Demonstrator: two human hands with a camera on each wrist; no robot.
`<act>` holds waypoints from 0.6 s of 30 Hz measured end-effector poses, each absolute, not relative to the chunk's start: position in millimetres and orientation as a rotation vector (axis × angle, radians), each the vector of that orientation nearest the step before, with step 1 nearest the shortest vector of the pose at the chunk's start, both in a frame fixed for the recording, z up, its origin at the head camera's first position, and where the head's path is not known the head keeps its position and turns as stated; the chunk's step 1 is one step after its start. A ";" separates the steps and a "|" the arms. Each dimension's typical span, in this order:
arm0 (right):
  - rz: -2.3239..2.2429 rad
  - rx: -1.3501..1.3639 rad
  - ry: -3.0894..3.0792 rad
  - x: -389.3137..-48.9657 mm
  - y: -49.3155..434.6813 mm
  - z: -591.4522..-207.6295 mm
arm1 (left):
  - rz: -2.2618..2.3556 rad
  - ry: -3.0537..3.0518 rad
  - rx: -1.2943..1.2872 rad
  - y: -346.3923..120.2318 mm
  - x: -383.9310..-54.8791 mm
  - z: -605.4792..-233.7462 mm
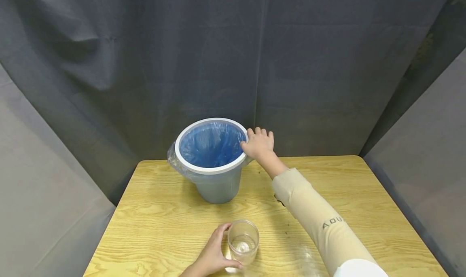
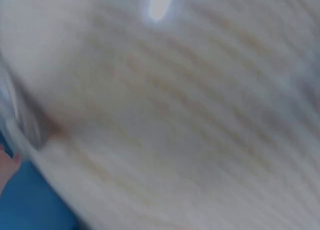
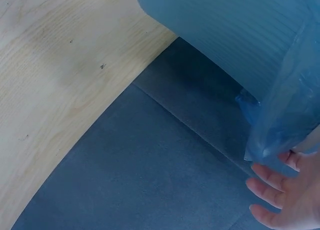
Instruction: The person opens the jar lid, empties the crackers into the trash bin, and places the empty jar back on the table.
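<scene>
A grey trash bin (image 1: 220, 188) with a white rim and a blue plastic liner (image 1: 207, 143) stands toward the table's back edge. My right hand (image 1: 259, 143) rests at the right side of that rim, thumb against it and fingers spread past the outside. In the right wrist view, those fingers (image 3: 270, 180) are apart from the bin, beside the hanging liner. Near the front, my left hand (image 1: 214, 254) holds a clear plastic jar (image 1: 243, 242), thumb and fingers around its left side. The left wrist view is blurred, with little detail of the hand.
The wooden table (image 1: 153, 224) has dark specks near its middle. A grey curtain (image 1: 204, 66) hangs behind the bin, and light grey panels (image 1: 429, 168) flank the table. Something clear and shiny (image 1: 307, 256), indistinct, is beside my right forearm.
</scene>
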State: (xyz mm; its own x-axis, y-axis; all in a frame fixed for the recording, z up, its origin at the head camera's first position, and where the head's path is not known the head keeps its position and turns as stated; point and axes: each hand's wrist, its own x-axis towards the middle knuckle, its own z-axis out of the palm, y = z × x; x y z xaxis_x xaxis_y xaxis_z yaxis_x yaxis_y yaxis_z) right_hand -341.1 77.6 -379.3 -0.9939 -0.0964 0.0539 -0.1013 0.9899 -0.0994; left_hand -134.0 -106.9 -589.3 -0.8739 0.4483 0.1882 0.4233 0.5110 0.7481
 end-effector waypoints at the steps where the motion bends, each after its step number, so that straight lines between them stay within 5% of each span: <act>1: 0.158 0.150 -3.075 -341.3 77.4 -379.7 | 1.257 2.717 0.799 -112.4 -136.9 -584.4; 18: 0.356 0.345 -2.637 -306.9 95.8 -367.3 | 0.681 2.901 0.722 -197.2 -190.0 -471.6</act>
